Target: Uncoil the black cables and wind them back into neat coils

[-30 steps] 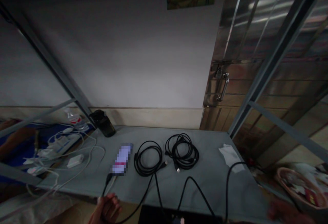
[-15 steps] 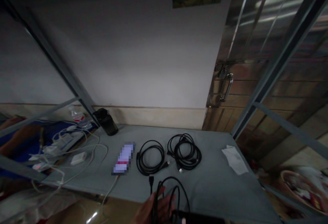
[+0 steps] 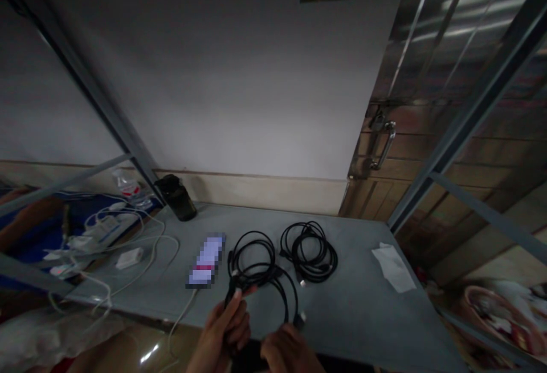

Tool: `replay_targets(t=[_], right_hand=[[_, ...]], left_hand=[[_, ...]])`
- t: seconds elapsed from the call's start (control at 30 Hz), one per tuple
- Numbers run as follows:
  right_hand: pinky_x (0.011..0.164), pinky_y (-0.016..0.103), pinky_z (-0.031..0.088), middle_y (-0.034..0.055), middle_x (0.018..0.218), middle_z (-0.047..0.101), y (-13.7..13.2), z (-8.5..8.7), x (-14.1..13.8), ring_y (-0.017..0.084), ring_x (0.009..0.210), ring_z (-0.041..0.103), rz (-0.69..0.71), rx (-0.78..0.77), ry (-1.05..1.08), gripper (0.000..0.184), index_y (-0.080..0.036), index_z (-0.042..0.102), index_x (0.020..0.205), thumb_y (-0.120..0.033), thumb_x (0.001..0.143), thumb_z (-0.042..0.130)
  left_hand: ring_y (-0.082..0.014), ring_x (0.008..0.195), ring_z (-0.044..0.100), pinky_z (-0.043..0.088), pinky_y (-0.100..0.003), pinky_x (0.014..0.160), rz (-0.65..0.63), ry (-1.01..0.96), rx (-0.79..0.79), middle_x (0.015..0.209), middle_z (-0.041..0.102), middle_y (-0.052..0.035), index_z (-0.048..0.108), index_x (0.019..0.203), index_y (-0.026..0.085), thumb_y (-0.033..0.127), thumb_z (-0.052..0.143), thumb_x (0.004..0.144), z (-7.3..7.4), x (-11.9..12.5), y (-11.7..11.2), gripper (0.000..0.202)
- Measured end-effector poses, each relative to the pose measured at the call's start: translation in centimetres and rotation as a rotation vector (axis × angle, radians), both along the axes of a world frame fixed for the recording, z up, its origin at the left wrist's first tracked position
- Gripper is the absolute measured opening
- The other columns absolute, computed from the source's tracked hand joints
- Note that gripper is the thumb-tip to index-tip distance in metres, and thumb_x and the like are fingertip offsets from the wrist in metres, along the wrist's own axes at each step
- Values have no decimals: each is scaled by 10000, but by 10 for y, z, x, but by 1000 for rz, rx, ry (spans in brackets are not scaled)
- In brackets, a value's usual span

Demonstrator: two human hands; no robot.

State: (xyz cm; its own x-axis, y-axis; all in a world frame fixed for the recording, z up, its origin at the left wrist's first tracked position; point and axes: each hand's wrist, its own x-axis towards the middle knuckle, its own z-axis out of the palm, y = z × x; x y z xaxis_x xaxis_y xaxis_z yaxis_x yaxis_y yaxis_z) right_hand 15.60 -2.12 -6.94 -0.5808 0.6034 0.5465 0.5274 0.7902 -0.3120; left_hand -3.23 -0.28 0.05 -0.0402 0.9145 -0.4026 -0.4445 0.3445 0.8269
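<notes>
My left hand point(image 3: 224, 327) is at the near edge of the grey table point(image 3: 350, 304), fingers pinched on a loop of black cable point(image 3: 280, 293) that it lifts just above the tabletop. My right hand point(image 3: 288, 353) is beside it at the bottom edge, curled around the lower part of the same loop near its plug point(image 3: 299, 320). Behind the hands lie two coiled black cables on the table, one in the middle point(image 3: 251, 253) and one further right point(image 3: 311, 250). A phone point(image 3: 206, 261) lies left of the coils.
A dark cup point(image 3: 177, 197) stands at the back left. White cables and a power strip point(image 3: 100, 230) spread over the left side with a small white charger point(image 3: 129, 258). A white tissue point(image 3: 393, 267) lies at the right. Metal frame bars point(image 3: 465, 111) rise on both sides.
The loose black cable that trailed off the near edge has been gathered into a loop. Both hands have come up over the table edge and closed on it.
</notes>
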Motion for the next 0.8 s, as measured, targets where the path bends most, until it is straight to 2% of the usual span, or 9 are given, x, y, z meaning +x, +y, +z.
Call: replay_targets(t=[0.07,0.17,0.23,0.3,0.4,0.47,0.57,0.67,0.8], right_hand=[[956,381,662,32,1003,795,27,1,-4,231,884,764,-6,23,2,260,-210,699,1251,-167,1004,767],[1221,431,531,60,1156,778,66,8,-14,224,1102,741,-36,4,-71,328,-168,692,1321,-20,1033,645],[1254,467,497,57,1152,760,88,8,-22,232,1147,717,-65,-50,-135,278,-177,730,1276,-40,1047,654],[1218,496,527,67,1176,758,102,0,-29,260,1197,697,-99,-109,-171,268,-196,756,1296,-101,1054,694],[1119,488,599,76,1225,760,107,-16,-35,289,1223,687,-133,-163,-176,332,-229,763,1353,-124,1040,725],[1115,457,607,74,1279,746,104,-24,-35,283,1254,679,-157,-195,-141,416,-247,746,1396,-72,1020,717],[1158,418,593,86,1393,687,97,-24,-26,273,1328,655,-175,-259,19,478,-256,718,1401,-41,975,752],[1179,490,586,116,1453,634,100,-20,-1,304,1356,639,-234,-226,161,481,-272,650,1454,-119,1008,745],[1195,628,534,190,1539,576,123,-28,47,377,1437,570,-484,-69,232,502,-228,515,1577,-300,1105,670]], left_hand=[[-100,555,373,430,-260,575,48,241,118,633,386,104,786,1037,176,742,919,785,-5,-10,23,633],[-207,747,614,546,-346,745,90,668,273,756,626,0,787,1046,173,798,784,865,-23,-31,64,650],[-302,911,717,600,-434,871,149,903,337,917,734,-75,767,1145,168,817,710,893,-42,-42,86,699],[-392,1133,745,610,-543,1011,228,1096,406,1152,772,-163,705,1342,146,800,658,929,-63,-47,99,775],[-461,1437,631,544,-691,1158,334,1356,551,1501,660,-272,525,1616,134,671,611,1031,-88,-45,96,799],[-451,1582,517,493,-717,1227,286,1507,679,1676,549,-261,443,1714,203,510,609,1091,-97,-41,85,714],[-362,1601,533,540,-597,1249,26,1588,903,1712,579,-135,544,1674,340,325,604,1119,-106,-41,66,558],[-311,1430,701,646,-491,1149,-91,1574,991,1556,728,-87,700,1532,357,385,655,1110,-119,-49,57,426],[-320,1394,739,658,-502,1142,-96,1573,978,1447,803,-74,730,1523,374,417,642,1116,-143,-59,61,419]])
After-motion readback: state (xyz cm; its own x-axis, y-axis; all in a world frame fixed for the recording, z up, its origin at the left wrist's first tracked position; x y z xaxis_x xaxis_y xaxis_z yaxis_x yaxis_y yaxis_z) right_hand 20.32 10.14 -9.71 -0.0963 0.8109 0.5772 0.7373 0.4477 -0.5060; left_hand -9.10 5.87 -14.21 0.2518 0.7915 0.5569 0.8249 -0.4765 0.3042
